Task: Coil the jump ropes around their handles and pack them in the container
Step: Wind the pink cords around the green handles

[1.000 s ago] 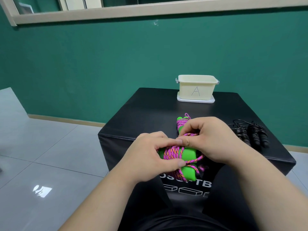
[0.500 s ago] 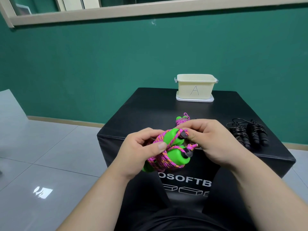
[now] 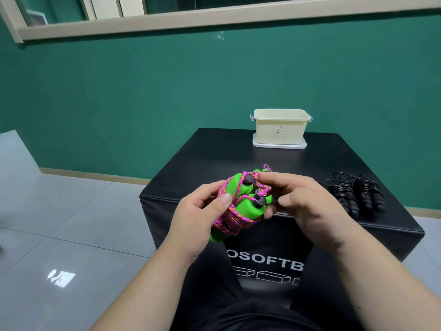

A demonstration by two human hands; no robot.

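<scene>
I hold a jump rope with two bright green handles [image 3: 247, 206] side by side, tilted up, with pink-and-orange cord [image 3: 235, 217] wound around them. My left hand [image 3: 202, 218] grips the bundle, thumb pressed on the coils. My right hand [image 3: 303, 201] pinches the cord at the handles' black end caps. Part of another green-and-pink jump rope [image 3: 263, 169] lies on the box just behind my fingers. A black jump rope [image 3: 358, 194], coiled around its handles, lies at the right. The cream container marked "A" [image 3: 280, 130] stands open at the box's far edge on a white lid.
Everything rests on a black padded box [image 3: 214, 158] with white lettering on its front. A green wall rises behind it. Grey tiled floor lies to the left, well below the box top.
The bundle went from lying flat under both hands to tilted up with its end caps showing. My right hand shifted to the cord at the caps; my left thumb stays on the coils.
</scene>
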